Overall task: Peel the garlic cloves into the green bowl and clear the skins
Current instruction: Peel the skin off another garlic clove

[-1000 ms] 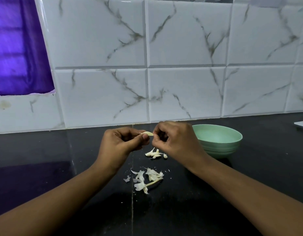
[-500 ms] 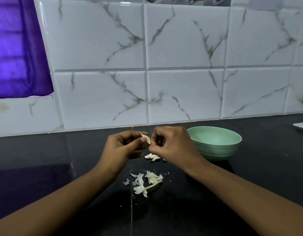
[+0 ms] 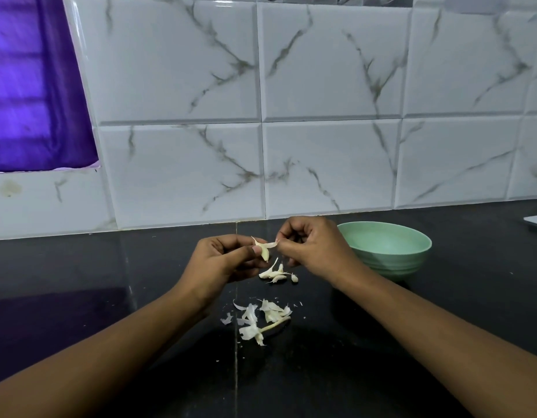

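A glossy black countertop (image 3: 80, 282) is being shown running along a wall of white, grey-veined tiles (image 3: 330, 164), and a purple cloth (image 3: 29, 86) is being seen at the upper left. A green bowl (image 3: 393, 263) is being kept upright on the counter at the right, just behind the right wrist. A small cluster of cloves (image 3: 277, 274) is being left on the counter below the two hands. A pile of loose skins (image 3: 261, 318) with a pale stalk is being left nearer the person, well apart from the bowl. Both forearms are being held out over the counter, with the hands meeting above the cluster. A garlic clove (image 3: 264, 251) is being pinched between the thumb and curled fingers of the left hand (image 3: 222, 263). A strip of skin (image 3: 271, 244), joined to the clove's top, is being pinched by the curled fingertips of the right hand (image 3: 315, 245).
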Motion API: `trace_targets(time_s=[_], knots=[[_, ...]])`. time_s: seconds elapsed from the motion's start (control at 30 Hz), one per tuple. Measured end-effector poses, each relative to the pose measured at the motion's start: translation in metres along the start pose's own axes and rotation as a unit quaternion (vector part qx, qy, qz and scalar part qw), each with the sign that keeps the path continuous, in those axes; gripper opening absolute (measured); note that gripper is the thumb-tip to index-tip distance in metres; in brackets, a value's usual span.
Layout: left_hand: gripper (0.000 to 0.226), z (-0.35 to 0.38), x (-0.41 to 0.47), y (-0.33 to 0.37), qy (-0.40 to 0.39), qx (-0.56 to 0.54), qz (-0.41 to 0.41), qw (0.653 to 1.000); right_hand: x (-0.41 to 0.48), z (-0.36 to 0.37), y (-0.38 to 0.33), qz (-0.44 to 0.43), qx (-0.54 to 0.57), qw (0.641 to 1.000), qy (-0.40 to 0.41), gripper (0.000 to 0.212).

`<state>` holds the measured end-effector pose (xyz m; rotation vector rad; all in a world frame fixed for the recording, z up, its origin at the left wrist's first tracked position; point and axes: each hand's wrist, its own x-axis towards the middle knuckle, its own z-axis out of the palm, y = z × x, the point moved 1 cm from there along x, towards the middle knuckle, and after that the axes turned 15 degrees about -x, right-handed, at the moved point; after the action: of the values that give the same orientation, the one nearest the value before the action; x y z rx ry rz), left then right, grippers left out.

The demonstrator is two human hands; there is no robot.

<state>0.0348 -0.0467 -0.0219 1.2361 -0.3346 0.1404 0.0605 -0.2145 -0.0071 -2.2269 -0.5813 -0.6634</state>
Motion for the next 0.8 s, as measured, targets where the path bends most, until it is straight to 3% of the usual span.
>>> trace_targets(time_s=[0.2, 0.63, 0.7, 0.8], knots=[[0.013, 0.002, -0.001, -0.001, -0.001, -0.002, -0.017, 1.0, 0.001, -0.002, 0.0, -0.006, -0.041, 0.999, 0.033, 0.019], [0.015, 0.001, 0.0, -0.004, -0.025, 0.008, -0.067, 0.997, 0.003, -0.01, 0.006, -0.018, -0.136, 0.986, 0.098, 0.009], [0.016, 0.0, 0.0, -0.004, -0.016, 0.009, -0.07, 0.997, 0.005, -0.013, 0.008, 0.01, -0.16, 0.985, 0.065, 0.012], [0.017, -0.003, 0.002, -0.003, 0.013, -0.006, -0.063, 0.998, 0.007, -0.012, 0.011, 0.056, -0.165, 0.983, -0.058, 0.013]])
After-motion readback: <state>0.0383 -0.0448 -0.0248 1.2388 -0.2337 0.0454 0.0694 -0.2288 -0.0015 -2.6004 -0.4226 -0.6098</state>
